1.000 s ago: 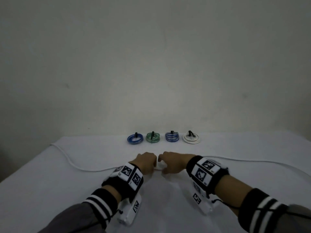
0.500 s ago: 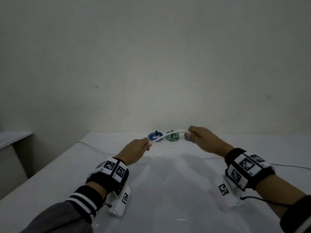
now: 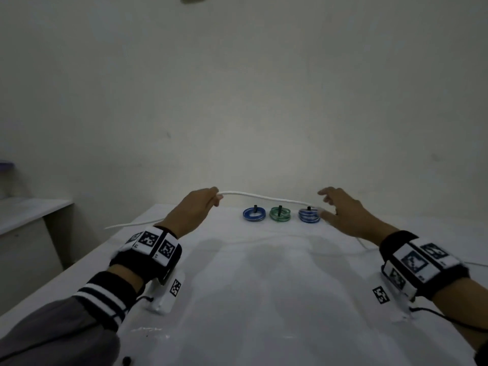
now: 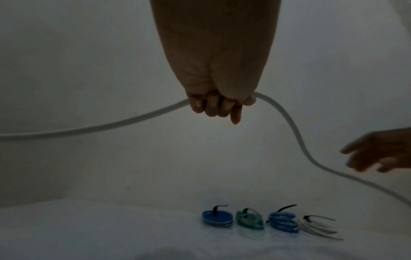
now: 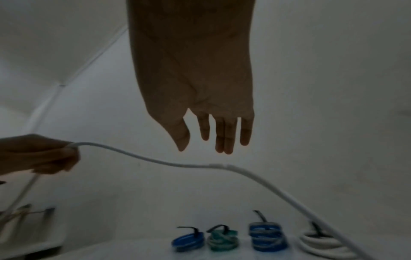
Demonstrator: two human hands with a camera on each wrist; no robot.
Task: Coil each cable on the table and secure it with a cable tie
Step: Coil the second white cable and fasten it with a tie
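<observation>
Lifting the loose white cable [image 3: 264, 198] above the four tied coils [image 4: 270, 222] at the surface's [image 3: 264, 286] back, your left hand [image 3: 194, 210] is clenching it; your right hand [image 3: 340, 210] is hovering released; coiling and tying are remaining.

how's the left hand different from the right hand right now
The left hand has its fingers curled round the white cable and holds it above the table; the right hand has its fingers straight, spread, holding nothing, beside the cable. Both are raised.

Uncoiled white cable [image 3: 266, 198], lifted, apparently slack.
</observation>
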